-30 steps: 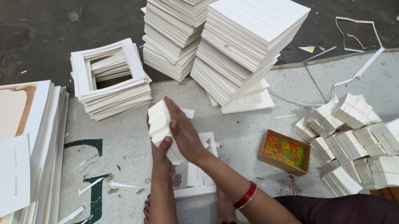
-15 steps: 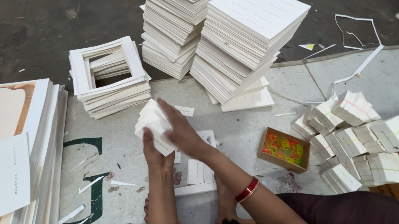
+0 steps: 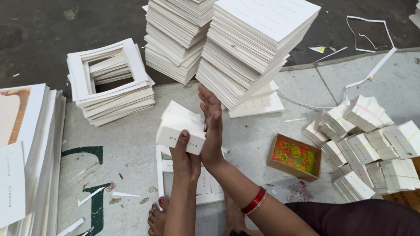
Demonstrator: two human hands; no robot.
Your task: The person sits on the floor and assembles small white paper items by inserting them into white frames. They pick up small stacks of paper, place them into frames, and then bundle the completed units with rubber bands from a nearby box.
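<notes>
Head view, looking down at a grey floor mat [image 3: 132,144] with dark green markings: the left hand [image 3: 185,159] grips a thick white block of small stacked cards [image 3: 180,128] from below, thumb on its near face, holding it tilted above the mat in front of the knees; the right hand [image 3: 212,128] stands flat and upright, fingers straight and together, pressed against the block's right end. Each wrist wears one red bangle [image 3: 254,201]. Under the hands lies a white cut-out card sheet [image 3: 165,164]. To the right sits one small brown cardboard box of coloured rubber bands [image 3: 293,157], open, and just beyond it a heap of banded white card bundles [image 3: 373,145], roughly a dozen, too overlapped to count exactly. At the mat's far edge rise two tall leaning stacks of white printed sheets [image 3: 258,36], the nearer one tilted right over a low pile. Far left of them is one short stack of hollow white frames [image 3: 107,80]. Along the left edge lies a thick pile of large white boards [image 3: 26,158], topped by a tan panel and a loose printed sheet
</notes>
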